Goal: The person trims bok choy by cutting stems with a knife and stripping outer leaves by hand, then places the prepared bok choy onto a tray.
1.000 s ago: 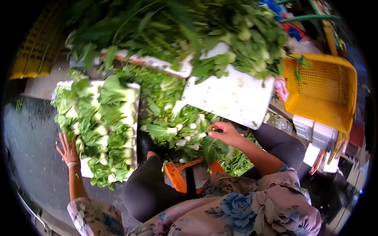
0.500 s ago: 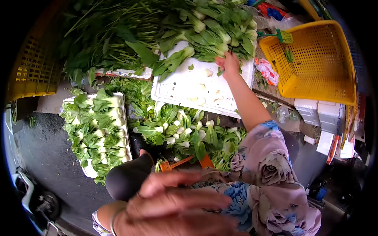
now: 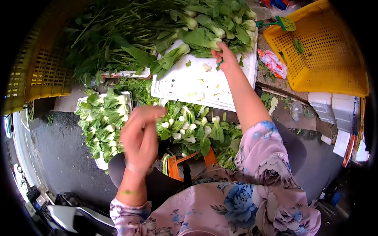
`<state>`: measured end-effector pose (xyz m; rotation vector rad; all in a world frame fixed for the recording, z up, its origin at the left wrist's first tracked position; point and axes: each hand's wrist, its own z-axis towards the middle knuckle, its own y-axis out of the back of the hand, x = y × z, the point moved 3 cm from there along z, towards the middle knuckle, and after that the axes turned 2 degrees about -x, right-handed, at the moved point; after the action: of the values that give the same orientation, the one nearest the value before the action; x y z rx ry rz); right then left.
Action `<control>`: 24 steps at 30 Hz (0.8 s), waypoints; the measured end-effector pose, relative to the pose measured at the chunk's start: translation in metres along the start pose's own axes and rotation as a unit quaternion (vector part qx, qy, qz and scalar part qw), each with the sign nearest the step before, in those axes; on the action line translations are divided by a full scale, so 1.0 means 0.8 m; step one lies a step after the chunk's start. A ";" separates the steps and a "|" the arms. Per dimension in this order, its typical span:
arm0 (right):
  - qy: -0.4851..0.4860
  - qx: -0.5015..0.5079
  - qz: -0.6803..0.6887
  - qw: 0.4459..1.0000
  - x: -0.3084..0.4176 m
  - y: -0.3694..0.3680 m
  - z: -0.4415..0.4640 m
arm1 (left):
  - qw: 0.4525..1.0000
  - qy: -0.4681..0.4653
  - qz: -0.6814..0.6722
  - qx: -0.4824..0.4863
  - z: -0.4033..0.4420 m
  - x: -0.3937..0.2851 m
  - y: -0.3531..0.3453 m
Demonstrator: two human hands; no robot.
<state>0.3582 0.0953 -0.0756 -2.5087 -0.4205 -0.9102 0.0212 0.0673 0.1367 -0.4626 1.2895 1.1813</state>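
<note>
My right hand (image 3: 225,57) reaches to the upper part of the white foam board (image 3: 185,84), its fingers closed at the white base of a leafy bok choy (image 3: 201,38). Something small and green shows at its palm, too small to name. My left hand (image 3: 141,131), blurred, is raised between the foam tray of bok choy and the loose heap; its fingers are bent and what they hold, if anything, cannot be made out. Rows of bok choy (image 3: 106,114) fill the tray at the left. Bok choy pieces (image 3: 189,129) lie heaped near my knees.
A yellow basket (image 3: 315,55) stands at the upper right, a second yellow crate (image 3: 43,63) at the upper left. Long-stemmed greens (image 3: 114,35) are piled at the top. An orange stool frame (image 3: 173,167) shows between my legs. White boxes (image 3: 334,108) stand at the right.
My right hand went from the loose heap up to the bok choy on the foam board. My left hand left the side of the tray, passed close below the camera, and is now in front of the tray.
</note>
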 end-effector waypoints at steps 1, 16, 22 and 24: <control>0.001 0.002 -0.002 1.000 -0.002 -0.004 -0.019 | 0.997 0.074 0.034 0.010 -0.001 0.039 -0.012; 0.283 0.210 -0.258 0.900 -0.068 -0.031 -0.307 | 0.981 0.024 0.179 0.070 -0.001 0.094 -0.064; 0.314 0.260 -0.355 0.841 -0.071 -0.037 -0.324 | 0.975 0.182 -0.124 0.029 -0.007 0.102 -0.067; 0.332 0.265 -0.394 0.815 -0.079 -0.045 -0.325 | 0.977 0.169 -0.119 0.046 -0.007 0.099 -0.067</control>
<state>0.1588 -0.0111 0.0725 -1.3320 -1.2920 -1.5995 0.0520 0.0742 0.0463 -0.7526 1.5237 0.8607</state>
